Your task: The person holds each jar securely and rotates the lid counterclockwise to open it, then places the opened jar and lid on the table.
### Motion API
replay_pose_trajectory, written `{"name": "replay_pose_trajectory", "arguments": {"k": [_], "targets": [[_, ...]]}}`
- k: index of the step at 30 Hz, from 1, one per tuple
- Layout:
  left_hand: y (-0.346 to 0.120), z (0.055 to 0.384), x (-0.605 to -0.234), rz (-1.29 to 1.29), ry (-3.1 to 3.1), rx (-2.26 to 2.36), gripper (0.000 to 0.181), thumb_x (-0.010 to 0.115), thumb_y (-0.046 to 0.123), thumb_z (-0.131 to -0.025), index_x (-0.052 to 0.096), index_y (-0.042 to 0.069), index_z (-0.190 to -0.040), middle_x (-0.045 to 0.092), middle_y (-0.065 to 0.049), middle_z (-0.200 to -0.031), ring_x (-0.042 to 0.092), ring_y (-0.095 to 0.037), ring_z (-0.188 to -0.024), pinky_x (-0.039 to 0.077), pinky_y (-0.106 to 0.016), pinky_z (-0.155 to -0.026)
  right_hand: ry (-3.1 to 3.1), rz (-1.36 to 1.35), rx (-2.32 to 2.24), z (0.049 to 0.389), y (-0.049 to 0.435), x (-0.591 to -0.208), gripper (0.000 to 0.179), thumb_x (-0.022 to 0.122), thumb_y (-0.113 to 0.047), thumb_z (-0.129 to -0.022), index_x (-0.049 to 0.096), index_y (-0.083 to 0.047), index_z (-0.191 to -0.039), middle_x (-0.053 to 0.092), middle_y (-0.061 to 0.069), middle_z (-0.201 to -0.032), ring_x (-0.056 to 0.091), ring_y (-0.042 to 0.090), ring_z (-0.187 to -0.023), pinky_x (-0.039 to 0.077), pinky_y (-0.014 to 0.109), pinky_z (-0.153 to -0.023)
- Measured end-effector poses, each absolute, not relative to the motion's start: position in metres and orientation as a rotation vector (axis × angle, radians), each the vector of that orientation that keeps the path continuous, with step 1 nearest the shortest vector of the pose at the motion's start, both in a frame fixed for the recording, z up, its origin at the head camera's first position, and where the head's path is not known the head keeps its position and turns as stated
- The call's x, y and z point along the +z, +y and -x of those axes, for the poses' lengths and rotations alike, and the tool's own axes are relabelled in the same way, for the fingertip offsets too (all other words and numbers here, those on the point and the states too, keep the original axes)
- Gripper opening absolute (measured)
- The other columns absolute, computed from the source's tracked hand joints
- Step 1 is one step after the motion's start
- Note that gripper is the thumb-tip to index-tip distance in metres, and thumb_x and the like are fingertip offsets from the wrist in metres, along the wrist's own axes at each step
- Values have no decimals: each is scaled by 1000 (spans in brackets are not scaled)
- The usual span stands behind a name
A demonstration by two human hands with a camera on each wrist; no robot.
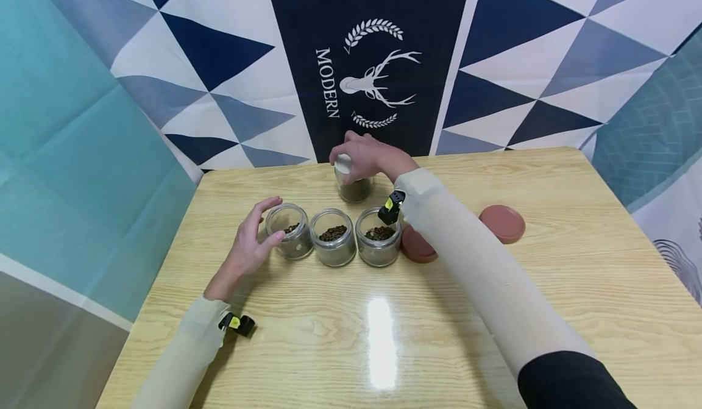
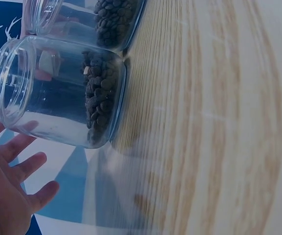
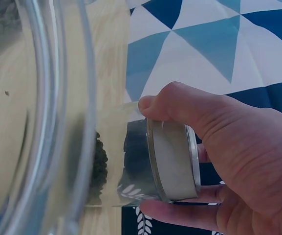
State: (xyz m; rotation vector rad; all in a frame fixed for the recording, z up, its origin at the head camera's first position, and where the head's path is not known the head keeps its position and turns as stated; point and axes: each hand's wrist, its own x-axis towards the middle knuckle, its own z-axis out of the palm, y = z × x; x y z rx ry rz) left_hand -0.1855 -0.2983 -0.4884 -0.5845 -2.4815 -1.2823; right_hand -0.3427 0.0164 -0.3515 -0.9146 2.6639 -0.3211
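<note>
At the back of the table, my right hand grips the top of a glass jar, with thumb and fingers round its white lid. Dark pieces lie in the bottom of that jar. In front of it, three lidless glass jars stand side by side, each partly filled with dark brown, bean-like pieces. My left hand is at the left jar, its fingers spread and its thumb overlapping the near side of the rim in the head view. Spread fingers also show beside this jar in the left wrist view.
The middle jar and right jar stand close together. A reddish-brown round lid lies by the right jar, partly under my forearm; another reddish-brown lid lies farther right. A patterned cloth hangs behind the wooden table.
</note>
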Motion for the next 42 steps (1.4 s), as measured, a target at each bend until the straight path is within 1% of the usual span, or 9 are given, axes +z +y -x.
{"name": "replay_pose_trajectory", "arguments": {"k": [2,5,6,12,23,28,36,41,42], "targets": [[-297,184,-486,582,-2484,-1288,70,68,37,-105,49,9,-167,59,-19,-167,52,-40,-158,44,-73,-122,2661,919,-327,343,17,-351,54,84,-33,-100,68,-29,-151,45,17,-159,48,42,-140,55,60,-116],[-290,176,-467,572,-2507,-1336,76,68,30,-100,47,3,-167,55,-27,-168,47,-52,-159,36,-84,-121,2651,917,-337,343,17,-350,53,84,-32,-100,68,-29,-151,45,17,-160,47,42,-141,56,61,-116],[-289,175,-465,566,-2517,-1338,76,68,29,-99,47,2,-167,54,-28,-168,47,-53,-159,36,-84,-122,2648,916,-342,343,17,-350,53,84,-32,-100,69,-28,-150,45,17,-160,47,42,-141,56,61,-115],[-287,172,-461,524,-2555,-1352,78,67,24,-95,46,2,-167,53,-27,-170,45,-51,-162,33,-83,-127,2641,912,-340,343,17,-349,53,84,-33,-99,68,-29,-150,44,16,-161,47,42,-141,55,61,-116],[-288,172,-463,536,-2546,-1332,77,65,28,-98,45,2,-168,53,-28,-170,44,-53,-162,33,-84,-126,2666,963,-349,341,22,-335,55,85,-30,-99,68,-26,-150,46,17,-158,52,42,-138,57,59,-115],[-287,171,-462,542,-2548,-1339,78,66,28,-98,45,2,-168,52,-27,-170,44,-52,-163,32,-84,-127,2686,977,-347,341,28,-323,55,83,-30,-97,67,-25,-150,47,18,-156,53,42,-139,55,60,-116],[-287,172,-461,536,-2546,-1330,78,66,26,-97,45,2,-168,53,-27,-170,44,-51,-162,32,-83,-127,2715,949,-384,341,37,-308,54,85,-29,-97,68,-25,-149,45,17,-158,54,42,-138,58,59,-112],[-289,173,-465,562,-2511,-1341,76,67,29,-100,46,5,-168,54,-27,-169,45,-52,-160,33,-85,-124,2708,950,-406,341,38,-307,53,84,-28,-97,69,-25,-148,45,17,-158,54,41,-138,59,58,-112],[-292,175,-471,572,-2495,-1332,75,68,32,-101,46,7,-168,55,-24,-169,47,-48,-160,35,-81,-125,2707,951,-409,341,38,-307,53,84,-28,-97,69,-25,-148,44,17,-158,54,41,-138,59,58,-112]]}}
